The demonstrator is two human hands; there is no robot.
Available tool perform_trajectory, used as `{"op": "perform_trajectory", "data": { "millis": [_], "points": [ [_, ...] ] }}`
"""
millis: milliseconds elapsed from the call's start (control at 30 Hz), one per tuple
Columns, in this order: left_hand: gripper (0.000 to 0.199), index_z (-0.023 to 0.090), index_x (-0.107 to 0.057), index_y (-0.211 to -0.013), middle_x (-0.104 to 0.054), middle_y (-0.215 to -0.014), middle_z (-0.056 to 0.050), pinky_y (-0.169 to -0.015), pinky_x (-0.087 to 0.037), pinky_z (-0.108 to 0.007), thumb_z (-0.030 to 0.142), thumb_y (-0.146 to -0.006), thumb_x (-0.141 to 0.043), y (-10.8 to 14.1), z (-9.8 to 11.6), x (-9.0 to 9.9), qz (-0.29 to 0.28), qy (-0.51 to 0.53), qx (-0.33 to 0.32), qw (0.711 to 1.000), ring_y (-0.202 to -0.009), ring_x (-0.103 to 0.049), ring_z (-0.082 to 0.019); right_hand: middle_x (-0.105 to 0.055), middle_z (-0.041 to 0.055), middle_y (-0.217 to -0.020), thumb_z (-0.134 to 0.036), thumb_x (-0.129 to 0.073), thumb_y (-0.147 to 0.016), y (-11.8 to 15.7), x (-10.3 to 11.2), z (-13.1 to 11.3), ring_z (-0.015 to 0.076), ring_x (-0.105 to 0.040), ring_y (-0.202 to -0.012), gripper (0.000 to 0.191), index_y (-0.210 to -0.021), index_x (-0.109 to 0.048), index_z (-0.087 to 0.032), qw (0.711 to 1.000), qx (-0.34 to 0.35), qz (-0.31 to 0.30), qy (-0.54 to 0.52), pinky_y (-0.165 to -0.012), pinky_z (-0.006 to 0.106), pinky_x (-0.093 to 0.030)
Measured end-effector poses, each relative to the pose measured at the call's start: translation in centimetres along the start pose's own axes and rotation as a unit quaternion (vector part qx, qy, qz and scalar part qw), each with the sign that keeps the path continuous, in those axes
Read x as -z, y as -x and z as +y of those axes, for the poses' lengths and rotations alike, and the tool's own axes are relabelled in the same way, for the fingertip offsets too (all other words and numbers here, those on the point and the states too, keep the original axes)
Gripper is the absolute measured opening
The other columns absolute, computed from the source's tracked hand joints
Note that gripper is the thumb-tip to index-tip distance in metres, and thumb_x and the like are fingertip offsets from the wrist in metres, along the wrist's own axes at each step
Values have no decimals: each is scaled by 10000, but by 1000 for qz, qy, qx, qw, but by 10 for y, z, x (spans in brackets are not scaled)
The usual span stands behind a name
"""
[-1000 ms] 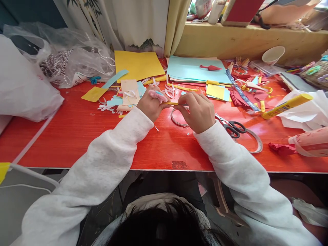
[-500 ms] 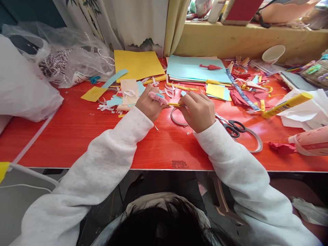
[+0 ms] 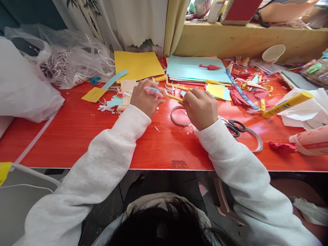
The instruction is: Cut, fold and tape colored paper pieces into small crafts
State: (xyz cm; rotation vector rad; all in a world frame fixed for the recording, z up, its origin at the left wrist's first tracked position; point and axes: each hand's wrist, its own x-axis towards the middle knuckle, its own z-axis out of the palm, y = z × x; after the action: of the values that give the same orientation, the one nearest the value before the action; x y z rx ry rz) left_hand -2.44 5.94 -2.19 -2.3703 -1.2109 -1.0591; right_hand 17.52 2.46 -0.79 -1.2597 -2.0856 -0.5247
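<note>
Above the middle of the red table (image 3: 69,136), a thin yellow strip (image 3: 173,97) spans the gap between the two hands, with a fuzzy pink-and-blue piece (image 3: 153,91) at its left end. The right hand (image 3: 202,108) pinches the strip's other end between thumb and fingers. The left hand (image 3: 143,99) is curled beside the pink-and-blue piece, thumb pointing away from the fingers; whether it grips the piece, I cannot tell.

Just below the strip lies a thin pale loop (image 3: 179,124). Beyond the hands are a yellow sheet (image 3: 138,63) and a stack of light blue sheets (image 3: 189,68), with paper scraps strewn in front. Black-handled scissors (image 3: 237,125) lie by the right sleeve, partly covered; farther right are a yellow glue tube (image 3: 288,105) and a pink bottle (image 3: 311,140) on its side. A white bag (image 3: 23,78) and a clear bag of beads (image 3: 60,65) fill the left end. Behind hangs a pale curtain (image 3: 143,24), beside a yellowish ledge (image 3: 225,41) crowded with odds and ends.

Compared with half a second ago, the hands have drawn slightly apart, the left thumb has come away from the strip, and more yellow shows between them.
</note>
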Motion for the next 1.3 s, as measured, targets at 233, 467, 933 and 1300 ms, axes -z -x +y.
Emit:
{"op": "perform_trajectory", "data": {
  "millis": [233,467,933,1300],
  "points": [
    [873,257,-286,-1306,-468,-1197,-83,-941,-250,-498,633,-589,-609,-1,-8,-6,-10,60,105,993,-1073,-377,-306,-556,38,-692,-380,-500,-815,0,1,-2,137,-475,-604,241,-710,-563,-172,992,-86,-30,-90,-541,262,-294],
    [659,377,-387,-1239,-463,-1249,-28,-987,-247,-444,596,-647,-577,-3,13,18,15,89,-30,996,-1161,-371,-288,-344,-60,-461,-536,-452,-795,-9,20,-11,48,-302,-419,430,-792,-587,-128,796,-188,-291,-496,-424,208,-233],
    [453,334,-423,-1190,-478,-1126,-60,-890,-399,-406,493,-773,-503,-8,7,23,100,190,91,972,-1056,-477,-216,-466,-45,-574,-526,-507,-766,-11,22,-10,11,-261,-378,373,-820,-504,-157,680,-270,-268,-626,-351,186,-160],
    [265,299,-593,-962,-522,-1170,-28,-987,-319,-445,461,-765,-523,-5,22,27,-12,169,12,986,-1124,-391,-234,-434,-33,-527,-562,-487,-753,-9,20,-6,15,-259,-379,450,-713,-566,-120,706,-254,-313,-583,-353,200,-168]
  ]
}}
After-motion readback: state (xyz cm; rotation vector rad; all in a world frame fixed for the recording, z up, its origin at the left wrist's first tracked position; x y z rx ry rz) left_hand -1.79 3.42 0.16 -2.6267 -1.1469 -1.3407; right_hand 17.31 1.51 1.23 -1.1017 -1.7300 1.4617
